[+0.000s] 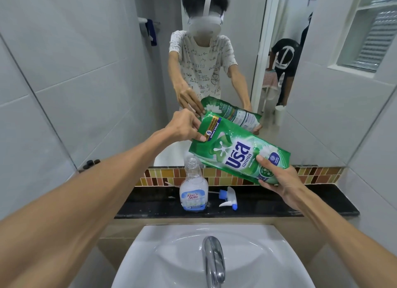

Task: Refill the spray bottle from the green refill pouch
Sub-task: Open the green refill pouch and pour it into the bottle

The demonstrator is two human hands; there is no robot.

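Note:
I hold the green refill pouch (237, 151) tilted in the air in front of the mirror, its top corner up to the left. My left hand (185, 126) pinches that top corner, and my right hand (277, 180) grips the bottom right end. Below the pouch, a clear spray bottle (194, 191) with a blue and white label stands upright on the black ledge (279, 204), its neck uncapped. Beside it on the right lies the white and blue trigger sprayer head (228, 198) with its tube.
A white sink (171, 255) with a chrome tap (213, 259) sits below the ledge. A mirror (322, 116) fills the wall behind, above a band of brown mosaic tiles (318, 175). Grey tiled walls close in on both sides.

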